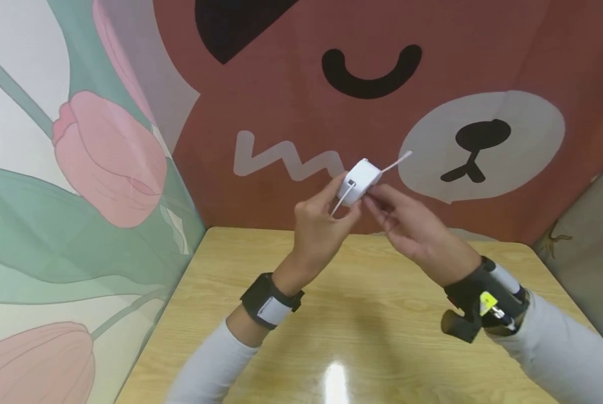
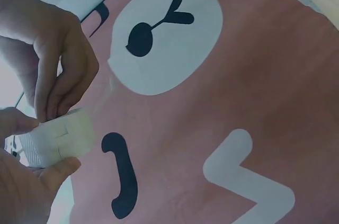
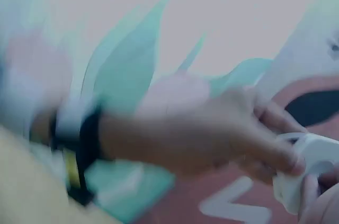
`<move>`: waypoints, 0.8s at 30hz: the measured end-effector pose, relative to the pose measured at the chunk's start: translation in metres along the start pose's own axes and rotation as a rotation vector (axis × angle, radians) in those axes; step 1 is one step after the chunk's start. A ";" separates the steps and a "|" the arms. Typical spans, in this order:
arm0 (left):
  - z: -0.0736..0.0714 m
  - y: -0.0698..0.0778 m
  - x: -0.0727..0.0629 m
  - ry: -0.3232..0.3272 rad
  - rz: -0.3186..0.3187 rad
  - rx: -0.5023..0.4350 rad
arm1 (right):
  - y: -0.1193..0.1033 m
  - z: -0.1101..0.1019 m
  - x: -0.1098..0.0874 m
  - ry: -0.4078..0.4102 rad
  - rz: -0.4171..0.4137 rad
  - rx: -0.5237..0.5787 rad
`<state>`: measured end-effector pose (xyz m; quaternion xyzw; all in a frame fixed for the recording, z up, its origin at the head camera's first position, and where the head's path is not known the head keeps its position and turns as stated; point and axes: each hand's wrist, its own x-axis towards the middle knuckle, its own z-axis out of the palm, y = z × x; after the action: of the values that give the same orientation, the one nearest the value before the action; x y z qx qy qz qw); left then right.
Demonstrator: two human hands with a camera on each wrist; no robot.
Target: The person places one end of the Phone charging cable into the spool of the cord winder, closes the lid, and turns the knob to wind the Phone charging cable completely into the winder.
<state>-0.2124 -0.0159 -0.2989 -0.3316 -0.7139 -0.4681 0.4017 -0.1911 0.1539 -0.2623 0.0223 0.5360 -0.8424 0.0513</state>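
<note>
A small white case (image 1: 365, 175) with rounded edges is held up above the table. A white cord (image 1: 343, 199) comes out by a small dark square opening on its near side, and a white strip (image 1: 397, 161) sticks out at its far right. My left hand (image 1: 321, 224) grips the case between thumb and fingers. My right hand (image 1: 412, 224) pinches the case's right edge, its thumb (image 3: 291, 163) on the white surface in the right wrist view. In the left wrist view, the case (image 2: 61, 135) sits between the left thumb and fingers, with the right fingertips against its upper edge.
Below the hands lies a light wooden table (image 1: 240, 264) with a bright reflection near its front. Behind it stands a wall covering with a brown bear face (image 1: 281, 84). A tulip-patterned covering (image 1: 109, 163) runs along the left, and a grey surface (image 1: 594, 224) borders the right.
</note>
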 end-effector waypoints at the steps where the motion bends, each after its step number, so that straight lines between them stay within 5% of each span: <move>1: 0.000 0.000 0.000 0.012 0.004 0.003 | 0.000 0.001 -0.001 0.002 0.030 0.023; 2: 0.000 0.001 0.000 0.020 0.001 0.004 | 0.001 0.001 -0.001 0.006 -0.028 -0.053; 4: -0.001 0.002 0.001 0.028 -0.024 -0.017 | 0.007 -0.001 0.000 0.007 -0.325 -0.393; 8: -0.003 0.003 0.002 0.021 -0.101 -0.050 | 0.016 -0.011 0.009 0.049 -1.190 -1.140; 10: -0.003 0.003 0.003 0.007 -0.137 -0.056 | 0.015 -0.018 0.013 -0.028 -1.525 -1.338; 12: -0.004 0.003 0.002 -0.014 -0.166 -0.068 | 0.013 -0.023 0.015 -0.133 -1.715 -1.481; 15: -0.004 0.003 0.000 -0.042 -0.201 -0.098 | 0.009 -0.029 0.017 -0.238 -1.839 -1.612; 19: -0.004 0.003 -0.001 -0.057 -0.220 -0.154 | 0.006 -0.031 0.017 -0.255 -1.891 -1.695; 22: -0.003 0.004 -0.002 -0.072 -0.196 -0.142 | 0.008 -0.030 0.015 -0.223 -1.776 -1.594; 24: -0.001 0.005 -0.003 -0.076 -0.161 -0.099 | 0.012 -0.028 0.012 -0.134 -1.531 -1.416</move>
<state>-0.2064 -0.0157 -0.2993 -0.3103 -0.7290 -0.5205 0.3185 -0.2017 0.1739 -0.2858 -0.4052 0.7739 -0.1425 -0.4653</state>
